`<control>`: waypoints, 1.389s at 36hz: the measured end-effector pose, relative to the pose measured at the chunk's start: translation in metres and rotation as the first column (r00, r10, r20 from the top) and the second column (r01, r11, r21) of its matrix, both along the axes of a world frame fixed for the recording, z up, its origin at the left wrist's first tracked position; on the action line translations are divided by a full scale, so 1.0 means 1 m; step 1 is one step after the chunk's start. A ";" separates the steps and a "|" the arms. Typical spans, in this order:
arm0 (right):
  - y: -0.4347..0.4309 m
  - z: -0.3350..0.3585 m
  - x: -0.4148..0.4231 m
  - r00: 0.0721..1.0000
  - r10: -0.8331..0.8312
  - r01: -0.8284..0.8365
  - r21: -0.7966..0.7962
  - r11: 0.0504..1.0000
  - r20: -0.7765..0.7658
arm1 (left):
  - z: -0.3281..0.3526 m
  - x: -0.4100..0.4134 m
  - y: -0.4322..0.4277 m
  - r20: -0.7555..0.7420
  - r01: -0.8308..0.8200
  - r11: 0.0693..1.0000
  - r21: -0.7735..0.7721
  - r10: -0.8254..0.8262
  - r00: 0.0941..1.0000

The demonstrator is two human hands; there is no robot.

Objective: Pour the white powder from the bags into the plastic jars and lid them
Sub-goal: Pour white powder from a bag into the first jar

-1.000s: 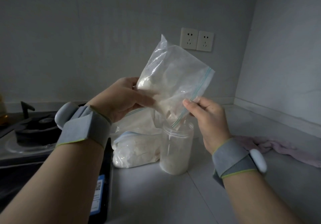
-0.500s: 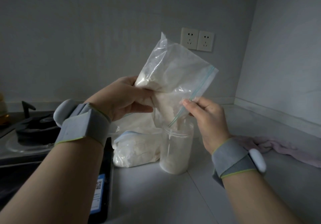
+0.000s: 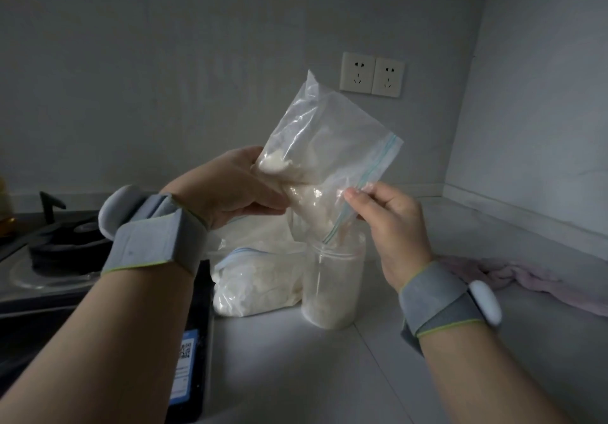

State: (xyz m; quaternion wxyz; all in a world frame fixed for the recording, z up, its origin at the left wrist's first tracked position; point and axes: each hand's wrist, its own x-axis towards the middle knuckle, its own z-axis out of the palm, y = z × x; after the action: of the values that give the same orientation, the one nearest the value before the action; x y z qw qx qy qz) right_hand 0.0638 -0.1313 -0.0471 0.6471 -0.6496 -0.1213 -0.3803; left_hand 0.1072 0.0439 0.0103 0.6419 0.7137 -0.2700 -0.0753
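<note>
A clear zip bag (image 3: 324, 147) of white powder is tipped with one corner of its mouth down in an open plastic jar (image 3: 332, 288) on the counter. My left hand (image 3: 235, 191) grips the bag's lower left side. My right hand (image 3: 391, 222) pinches the blue zip edge just above the jar's rim. White powder lies in the bottom of the jar. Two more powder-filled bags (image 3: 260, 278) lie stacked just left of the jar. No lid is in view.
A gas stove (image 3: 49, 255) stands at the left, with a dark panel bearing a QR label (image 3: 189, 354) beside the counter (image 3: 296, 374). A pink cloth (image 3: 533, 278) lies at the right. A double wall socket (image 3: 371, 74) is behind the bag.
The bag has tipped a little further and more powder has slid down toward its mouth. My left hand has risen slightly; my right hand stays at the zip edge.
</note>
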 end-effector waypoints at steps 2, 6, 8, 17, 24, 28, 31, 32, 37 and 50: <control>0.002 0.000 -0.001 1.000 -0.002 0.002 -0.025 1.000 -0.013 | -0.001 -0.001 0.000 0.016 0.014 0.999 0.034 -0.014 1.000; 0.000 0.001 -0.001 1.000 -0.025 0.025 0.005 1.000 0.006 | -0.001 -0.001 0.000 0.005 0.006 0.998 0.063 -0.006 1.000; -0.001 0.001 0.000 1.000 -0.016 0.016 -0.003 1.000 -0.003 | 0.000 -0.002 -0.001 0.013 -0.013 0.996 0.089 0.012 1.000; -0.001 -0.001 0.001 1.000 0.011 -0.011 -0.017 1.000 0.019 | 0.000 -0.002 -0.001 0.021 -0.074 0.979 0.190 0.071 0.997; 0.000 0.000 0.000 0.999 0.038 -0.038 -0.017 0.999 -0.022 | 0.002 -0.005 -0.003 -0.033 -0.033 0.988 0.152 0.038 0.999; 0.000 0.001 -0.002 1.000 -0.014 0.014 0.017 1.000 -0.013 | 0.003 -0.007 -0.003 -0.052 -0.017 0.994 0.112 0.023 0.998; -0.002 0.000 0.001 1.000 -0.014 0.015 0.026 1.000 -0.023 | 0.004 -0.007 -0.002 -0.062 -0.010 0.996 0.093 0.015 0.998; -0.002 0.000 0.001 1.000 -0.021 0.021 0.016 1.000 -0.023 | 0.004 -0.007 -0.002 -0.062 -0.011 0.996 0.092 0.017 0.998; -0.004 0.001 0.001 0.996 -0.091 0.090 0.045 0.995 0.022 | 0.004 -0.007 -0.002 -0.066 -0.015 0.996 0.087 0.021 0.998; -0.004 0.001 0.001 0.993 -0.109 0.108 0.033 0.994 0.044 | 0.005 -0.008 -0.002 -0.058 -0.024 0.995 0.101 0.030 0.998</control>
State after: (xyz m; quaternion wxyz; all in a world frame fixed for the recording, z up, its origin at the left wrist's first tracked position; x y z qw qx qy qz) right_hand 0.0645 -0.1351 -0.0465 0.6322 -0.6364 -0.0950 -0.4317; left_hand 0.0990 0.0419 0.0149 0.6140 0.7461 -0.2368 -0.1012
